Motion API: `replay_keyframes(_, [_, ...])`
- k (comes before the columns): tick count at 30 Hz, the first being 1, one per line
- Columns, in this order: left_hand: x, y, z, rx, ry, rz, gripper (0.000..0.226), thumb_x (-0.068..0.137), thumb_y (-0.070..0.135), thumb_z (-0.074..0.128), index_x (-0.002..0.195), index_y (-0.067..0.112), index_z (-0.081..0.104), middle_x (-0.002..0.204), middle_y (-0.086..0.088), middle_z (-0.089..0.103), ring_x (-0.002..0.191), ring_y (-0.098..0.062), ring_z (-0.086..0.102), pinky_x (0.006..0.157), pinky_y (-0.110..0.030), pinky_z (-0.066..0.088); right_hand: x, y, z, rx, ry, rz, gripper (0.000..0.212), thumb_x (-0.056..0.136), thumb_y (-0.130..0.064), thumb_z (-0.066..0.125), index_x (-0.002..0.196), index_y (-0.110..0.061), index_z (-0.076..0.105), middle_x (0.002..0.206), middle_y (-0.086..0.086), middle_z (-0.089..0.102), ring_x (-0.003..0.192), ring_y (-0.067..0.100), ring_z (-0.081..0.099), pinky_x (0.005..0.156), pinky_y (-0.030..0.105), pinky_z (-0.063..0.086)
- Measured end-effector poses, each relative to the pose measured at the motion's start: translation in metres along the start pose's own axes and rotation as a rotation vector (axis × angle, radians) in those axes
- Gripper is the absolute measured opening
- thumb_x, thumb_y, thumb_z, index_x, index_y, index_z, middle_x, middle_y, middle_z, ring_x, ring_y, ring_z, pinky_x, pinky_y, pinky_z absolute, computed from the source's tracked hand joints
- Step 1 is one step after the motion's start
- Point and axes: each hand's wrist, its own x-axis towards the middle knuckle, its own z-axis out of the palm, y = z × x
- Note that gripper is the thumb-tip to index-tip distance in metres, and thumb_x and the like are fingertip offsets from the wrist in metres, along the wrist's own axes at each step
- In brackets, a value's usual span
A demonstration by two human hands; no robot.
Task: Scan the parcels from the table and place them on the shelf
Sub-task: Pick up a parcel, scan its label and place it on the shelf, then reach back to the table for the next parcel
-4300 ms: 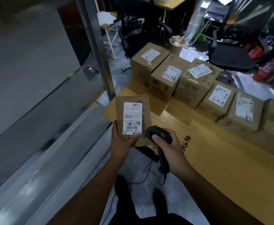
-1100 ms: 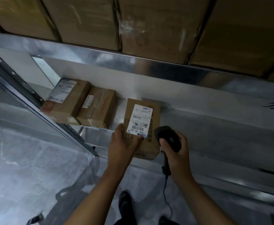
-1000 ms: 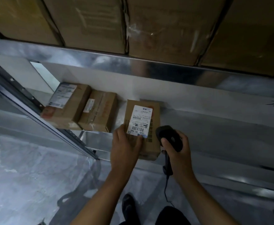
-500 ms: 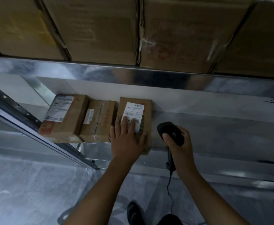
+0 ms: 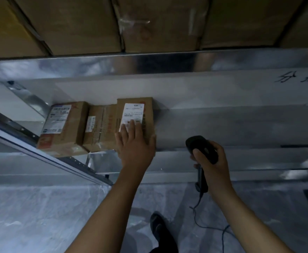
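A small brown parcel (image 5: 145,110) with a white barcode label lies on the metal shelf (image 5: 222,128), pushed against the back wall beside two other parcels. My left hand (image 5: 134,145) rests flat on its near end, fingers straight over the label, thumb at the right edge. My right hand (image 5: 211,161) grips a black corded barcode scanner (image 5: 201,147), held in front of the shelf to the right of the parcel.
Two parcels (image 5: 63,125) (image 5: 99,128) stand to the left on the same shelf. Large cartons (image 5: 158,22) fill the shelf above. A slanted metal upright (image 5: 40,152) runs at the left. The scanner cable (image 5: 209,227) trails to the floor by my shoe.
The parcel has slid deeper onto the shelf, up against the back wall next to the others. My left hand went from gripping its near end to lying flat on top.
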Motion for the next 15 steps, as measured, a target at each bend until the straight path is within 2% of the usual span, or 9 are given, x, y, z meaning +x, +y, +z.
replay_keyframes(3, [-0.044, 0.04, 0.014, -0.043, -0.003, 0.182, 0.08, 0.096, 0.067, 0.029, 0.158, 0.018, 0.038, 0.169, -0.009, 0.028, 0.159, -0.034, 0.01, 0.127, -0.053, 0.0, -0.022, -0.008, -0.035, 0.055, 0.076, -0.035, 0.044, 0.091, -0.026, 0.081, 0.129, -0.035, 0.059, 0.13, 0.003, 0.069, 0.116, 0.028, 0.07, 0.09, 0.04, 0.06])
replay_keyframes(6, [-0.1, 0.086, 0.034, -0.08, -0.124, 0.283, 0.082, 0.094, 0.073, 0.022, 0.161, 0.027, 0.034, 0.172, 0.001, 0.019, 0.16, -0.025, 0.0, 0.127, -0.044, -0.007, -0.053, -0.016, -0.081, 0.121, 0.182, -0.081, 0.045, 0.091, -0.024, 0.082, 0.129, -0.033, 0.059, 0.13, 0.003, 0.069, 0.118, 0.029, 0.069, 0.092, 0.042, 0.06])
replay_keyframes(8, [-0.139, 0.121, 0.043, -0.103, -0.199, 0.35, 0.088, 0.09, 0.076, 0.016, 0.162, 0.028, 0.03, 0.173, 0.003, 0.015, 0.16, -0.023, -0.003, 0.127, -0.043, -0.008, -0.078, -0.024, -0.118, 0.132, 0.26, -0.13, 0.043, 0.089, -0.024, 0.084, 0.125, -0.033, 0.061, 0.127, 0.003, 0.069, 0.117, 0.031, 0.069, 0.09, 0.042, 0.06])
replay_keyframes(12, [-0.21, 0.185, 0.062, -0.097, -0.313, 0.537, 0.09, 0.087, 0.079, 0.014, 0.162, 0.032, 0.026, 0.173, 0.004, 0.012, 0.16, -0.025, -0.003, 0.127, -0.045, -0.006, -0.133, -0.031, -0.202, 0.139, 0.459, -0.194, 0.064, 0.073, -0.052, 0.087, 0.128, -0.035, 0.061, 0.126, -0.002, 0.071, 0.116, 0.026, 0.07, 0.101, 0.054, 0.057])
replay_keyframes(15, [-0.253, 0.231, 0.076, -0.084, -0.355, 0.644, 0.086, 0.087, 0.081, 0.02, 0.161, 0.036, 0.028, 0.173, 0.005, 0.013, 0.16, -0.026, -0.002, 0.127, -0.047, -0.003, -0.18, -0.028, -0.265, 0.198, 0.624, -0.232, 0.062, 0.072, -0.053, 0.086, 0.127, -0.038, 0.061, 0.126, -0.001, 0.072, 0.114, 0.028, 0.072, 0.092, 0.049, 0.06])
